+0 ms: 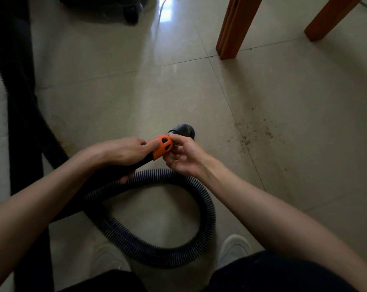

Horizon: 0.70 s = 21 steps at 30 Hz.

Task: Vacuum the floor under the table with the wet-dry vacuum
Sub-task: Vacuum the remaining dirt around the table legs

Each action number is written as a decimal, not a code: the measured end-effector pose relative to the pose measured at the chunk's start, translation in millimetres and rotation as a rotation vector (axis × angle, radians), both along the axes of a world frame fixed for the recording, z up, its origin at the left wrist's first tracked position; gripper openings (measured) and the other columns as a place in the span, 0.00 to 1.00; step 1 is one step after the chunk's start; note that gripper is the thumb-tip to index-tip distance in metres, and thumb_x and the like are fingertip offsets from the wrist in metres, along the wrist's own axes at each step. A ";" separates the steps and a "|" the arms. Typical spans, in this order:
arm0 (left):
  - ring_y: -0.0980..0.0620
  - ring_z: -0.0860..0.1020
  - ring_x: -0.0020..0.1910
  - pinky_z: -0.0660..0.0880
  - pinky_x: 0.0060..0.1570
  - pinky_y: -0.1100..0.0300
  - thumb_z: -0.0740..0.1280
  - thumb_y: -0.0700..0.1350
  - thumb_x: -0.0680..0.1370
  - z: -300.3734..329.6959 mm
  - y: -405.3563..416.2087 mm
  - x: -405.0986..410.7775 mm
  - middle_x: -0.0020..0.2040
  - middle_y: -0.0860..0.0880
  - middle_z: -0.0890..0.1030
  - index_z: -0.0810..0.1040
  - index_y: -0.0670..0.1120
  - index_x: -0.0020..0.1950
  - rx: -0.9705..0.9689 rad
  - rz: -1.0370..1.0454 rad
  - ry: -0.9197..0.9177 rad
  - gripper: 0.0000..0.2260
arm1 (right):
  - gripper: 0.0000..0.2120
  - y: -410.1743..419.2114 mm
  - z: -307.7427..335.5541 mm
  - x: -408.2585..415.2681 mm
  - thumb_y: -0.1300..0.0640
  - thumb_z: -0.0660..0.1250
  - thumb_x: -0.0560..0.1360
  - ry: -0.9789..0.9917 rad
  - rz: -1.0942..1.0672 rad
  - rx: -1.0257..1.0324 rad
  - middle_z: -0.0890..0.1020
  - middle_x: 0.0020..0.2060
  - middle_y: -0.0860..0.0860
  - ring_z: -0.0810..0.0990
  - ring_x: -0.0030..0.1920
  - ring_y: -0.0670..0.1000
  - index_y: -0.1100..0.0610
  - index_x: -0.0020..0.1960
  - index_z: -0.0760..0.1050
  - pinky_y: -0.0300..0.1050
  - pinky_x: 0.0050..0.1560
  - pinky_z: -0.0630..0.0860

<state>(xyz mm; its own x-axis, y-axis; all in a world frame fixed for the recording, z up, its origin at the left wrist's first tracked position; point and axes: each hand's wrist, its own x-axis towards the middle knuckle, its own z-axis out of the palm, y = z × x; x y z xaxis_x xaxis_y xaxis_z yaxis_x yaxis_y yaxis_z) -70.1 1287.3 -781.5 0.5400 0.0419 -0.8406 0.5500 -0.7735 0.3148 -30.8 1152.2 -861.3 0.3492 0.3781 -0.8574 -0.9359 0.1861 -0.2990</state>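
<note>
While left hand (123, 151) grips the black hose handle (136, 165), right hand (183, 154) pinches its orange collar (161, 147); ribbed hose (178, 245) loops on floor (115, 91) near dirt specks (254, 133).

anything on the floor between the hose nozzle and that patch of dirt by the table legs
Nothing visible: bare tile lies between the nozzle and the dirt patch to its right. The table legs stand farther back.

Dim overall; window glare on floor (167, 9) at top, corners darkened, wide-angle bending edges, soft focus
</note>
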 end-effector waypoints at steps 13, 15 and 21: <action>0.50 0.76 0.22 0.71 0.25 0.66 0.50 0.65 0.78 -21.5 -37.0 24.4 0.29 0.45 0.79 0.73 0.42 0.52 -0.089 -0.105 -0.169 0.27 | 0.11 -43.6 -1.6 15.3 0.54 0.63 0.78 -0.043 -0.231 -0.086 0.72 0.34 0.54 0.70 0.33 0.49 0.60 0.40 0.71 0.38 0.34 0.63; 0.51 0.77 0.23 0.70 0.27 0.65 0.50 0.64 0.79 -23.1 -42.2 27.4 0.32 0.45 0.80 0.74 0.42 0.50 -0.056 -0.139 -0.227 0.27 | 0.11 -46.0 -2.5 19.4 0.54 0.62 0.78 -0.044 -0.276 -0.077 0.73 0.35 0.55 0.70 0.34 0.49 0.59 0.40 0.70 0.39 0.34 0.65; 0.49 0.80 0.34 0.71 0.36 0.59 0.52 0.63 0.79 -22.5 -50.7 28.1 0.37 0.45 0.81 0.75 0.44 0.46 0.203 -0.332 -0.472 0.23 | 0.10 -55.2 4.1 27.6 0.55 0.62 0.79 -0.048 -0.382 -0.097 0.74 0.36 0.55 0.72 0.35 0.50 0.59 0.41 0.69 0.40 0.34 0.67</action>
